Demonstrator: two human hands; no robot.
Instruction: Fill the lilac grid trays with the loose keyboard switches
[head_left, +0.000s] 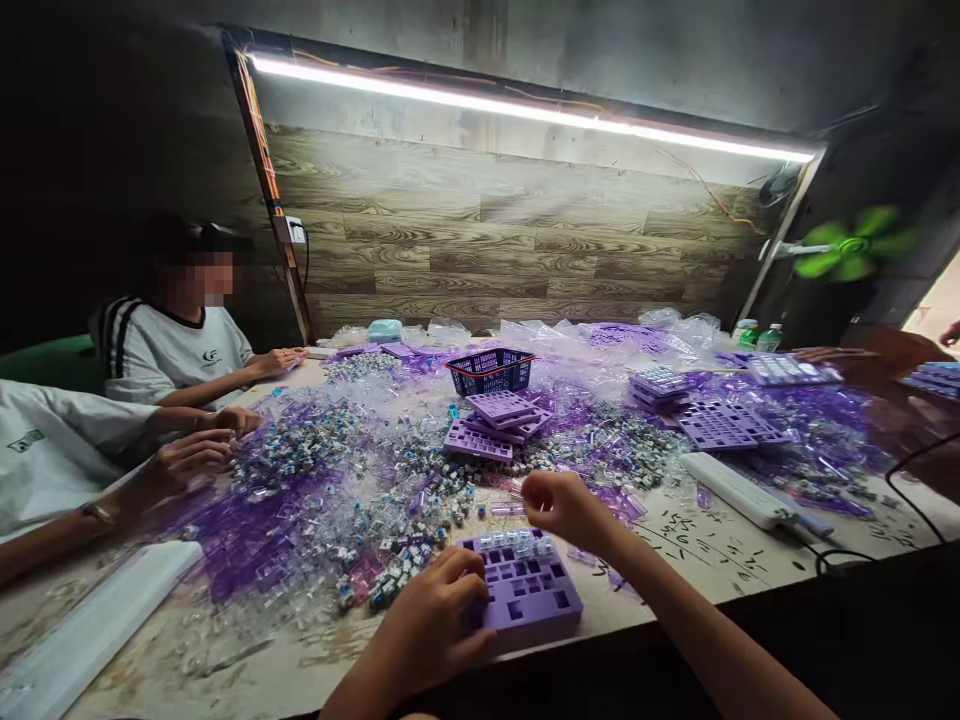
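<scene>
A purple keyboard-like block (536, 597) with square holes lies at the table's front edge. Clear switch-like pieces with white and blue parts (517, 545) sit in a row along its far side. My left hand (435, 620) is curled round the block's left edge, thumb at the near corner and fingers over the top. Just above the block's far right side, my right hand (559, 505) is closed in a pinch. Whatever its fingertips hold is hidden from me. Pinkish translucent pieces (508, 508) lie beside those fingertips. Loose small switches (405, 572) are heaped left of the block.
Purple hole plates (480, 440) are stacked before a dark basket (491, 372). More plates (724, 425) lie right. A long white lamp-like bar (739, 490) with a cable rests at right, another white bar (97, 625) at left. Co-workers' hands (191, 460) work at left; others are far right.
</scene>
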